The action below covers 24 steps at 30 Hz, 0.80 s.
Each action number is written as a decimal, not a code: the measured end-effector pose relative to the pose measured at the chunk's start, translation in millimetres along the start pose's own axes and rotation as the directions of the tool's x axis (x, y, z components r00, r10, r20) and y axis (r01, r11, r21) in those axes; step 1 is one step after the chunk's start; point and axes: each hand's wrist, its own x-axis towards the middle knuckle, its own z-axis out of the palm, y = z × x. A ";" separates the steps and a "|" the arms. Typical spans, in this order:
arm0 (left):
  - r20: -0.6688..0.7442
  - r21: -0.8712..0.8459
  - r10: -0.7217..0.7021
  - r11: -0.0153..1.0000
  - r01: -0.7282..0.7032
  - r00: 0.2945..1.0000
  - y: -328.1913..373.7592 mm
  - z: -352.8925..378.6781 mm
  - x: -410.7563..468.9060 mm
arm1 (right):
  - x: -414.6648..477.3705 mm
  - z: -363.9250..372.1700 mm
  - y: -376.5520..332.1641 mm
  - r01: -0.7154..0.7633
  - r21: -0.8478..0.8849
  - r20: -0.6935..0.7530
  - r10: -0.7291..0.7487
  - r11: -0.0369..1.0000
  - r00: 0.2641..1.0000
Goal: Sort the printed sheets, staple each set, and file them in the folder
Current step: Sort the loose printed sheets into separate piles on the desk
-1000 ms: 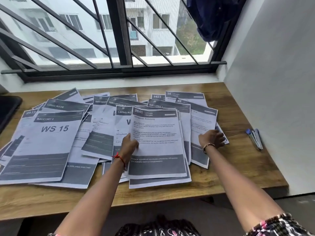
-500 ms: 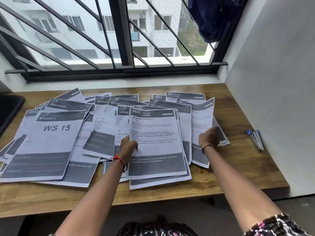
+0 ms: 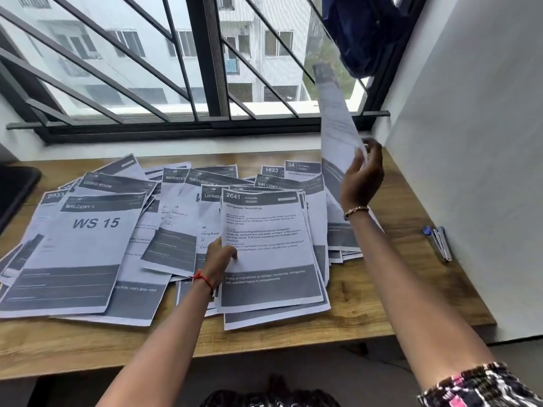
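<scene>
Over the desk (image 3: 411, 289), right hand (image 3: 363, 180) holds a sheet (image 3: 335, 118) — edge-on, print unreadable.

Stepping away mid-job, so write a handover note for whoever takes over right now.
Left hand grips the left edge of the 2641 KITCHEN sheet atop the front stack. Right hand pinches one raised sheet by its lower end, near the wall.
Other printed sheets lie loose and overlapping across the table; the stapler lies at the table's right, apart from them. No folder in view.
Done: sorting begun, no stapled set visible.
Left: finish sorting, staple each set, file.
</scene>
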 end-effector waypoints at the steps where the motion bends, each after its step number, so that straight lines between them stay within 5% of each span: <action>1: 0.007 -0.005 -0.012 1.000 0.012 1.000 -0.7 -0.3 1.1 | 6.3 2.9 -7.9 0.009 0.078 -0.027 -0.006 0.997 1.000; 5: 0.008 -0.019 -0.074 0.997 0.074 0.997 -3.0 -3.9 6.5 | 12.7 10.3 -18.1 -0.105 0.260 -0.063 0.126 0.960 0.990; 11: 0.015 -0.100 -0.097 0.990 0.098 0.995 -5.5 -6.1 12.4 | -14.4 9.1 12.8 -0.442 0.256 0.232 0.389 0.860 0.891; 16: 0.027 -0.206 -0.100 0.973 0.104 0.995 -6.1 -9.2 12.6 | -52.5 4.9 36.9 -0.501 -0.050 0.651 0.408 0.864 0.640; 20: 0.136 -0.238 -0.148 0.955 0.178 0.980 -10.6 -14.9 18.6 | -87.8 -4.9 42.4 -0.439 -0.248 0.755 0.456 0.864 0.471; 24: 0.035 -0.236 -0.126 0.963 0.130 0.991 -6.3 -8.5 15.1 | -99.0 -4.8 45.4 -0.264 -0.435 0.861 0.483 0.861 0.157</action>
